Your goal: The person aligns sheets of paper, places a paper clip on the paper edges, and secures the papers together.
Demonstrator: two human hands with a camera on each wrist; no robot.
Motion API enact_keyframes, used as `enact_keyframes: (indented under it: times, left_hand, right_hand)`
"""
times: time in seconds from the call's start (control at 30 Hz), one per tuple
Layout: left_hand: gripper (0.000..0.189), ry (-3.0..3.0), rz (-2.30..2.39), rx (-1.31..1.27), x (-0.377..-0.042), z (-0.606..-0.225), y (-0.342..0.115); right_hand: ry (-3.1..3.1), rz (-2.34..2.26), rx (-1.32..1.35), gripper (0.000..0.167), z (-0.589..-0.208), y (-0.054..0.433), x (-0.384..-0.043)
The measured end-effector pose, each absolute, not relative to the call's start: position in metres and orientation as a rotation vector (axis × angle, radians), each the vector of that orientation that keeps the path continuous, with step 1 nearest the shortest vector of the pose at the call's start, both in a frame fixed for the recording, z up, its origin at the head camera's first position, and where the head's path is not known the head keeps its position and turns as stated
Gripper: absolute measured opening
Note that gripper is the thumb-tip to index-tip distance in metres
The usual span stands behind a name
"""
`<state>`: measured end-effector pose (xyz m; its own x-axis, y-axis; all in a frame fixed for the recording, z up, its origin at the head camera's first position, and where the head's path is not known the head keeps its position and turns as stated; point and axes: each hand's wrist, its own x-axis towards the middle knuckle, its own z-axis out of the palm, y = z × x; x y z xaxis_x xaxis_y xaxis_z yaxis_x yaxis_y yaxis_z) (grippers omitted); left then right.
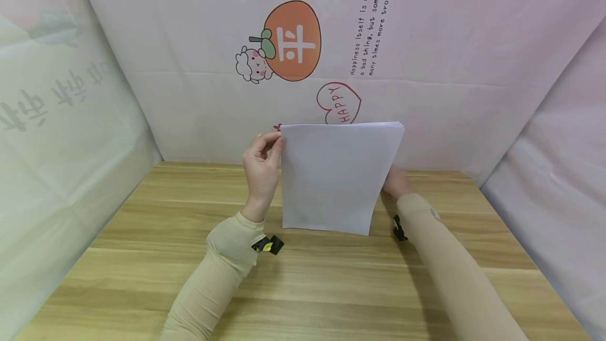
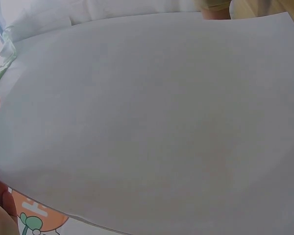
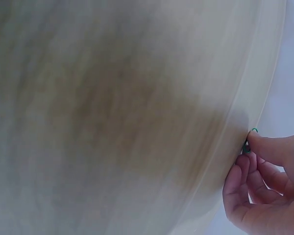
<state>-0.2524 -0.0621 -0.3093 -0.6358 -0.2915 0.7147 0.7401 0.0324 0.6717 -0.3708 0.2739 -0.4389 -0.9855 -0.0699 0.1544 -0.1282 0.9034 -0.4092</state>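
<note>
Several sheets of white paper (image 1: 338,178) stand upright in a stack above the table, their edges slightly fanned at the top right. My left hand (image 1: 262,170) pinches the stack at its upper left corner, thumb in front. Behind the right edge of the paper is my right hand (image 1: 396,182), its fingers mostly hidden in the head view. The right wrist view shows that hand (image 3: 269,183) pinching a small green paper clip (image 3: 255,130) between thumb and fingers; only bits of its wire show. In the left wrist view the paper (image 2: 152,122) fills most of the picture.
The wooden table (image 1: 322,288) lies below both forearms. A white printed cloth (image 1: 189,30) hangs behind it, and more white cloth (image 1: 558,136) stands along the right and left sides. Each wrist carries a small black camera (image 1: 275,244).
</note>
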Motion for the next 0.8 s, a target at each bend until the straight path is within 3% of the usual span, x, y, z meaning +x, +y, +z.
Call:
enact_keyframes:
  times: [0.27,0.8]
  left_hand:
    - [0.014,-1.547,-1.699,-0.472,-0.252,-0.310,-0.062]
    - [0.016,-1.561,-1.705,-0.451,-0.252,-0.311,-0.063]
  right_hand:
    - [-2.947,0.710,0.142,0.017,-0.441,0.284,-0.372]
    - [-2.975,0.811,0.104,0.020,-0.436,0.286,-0.360]
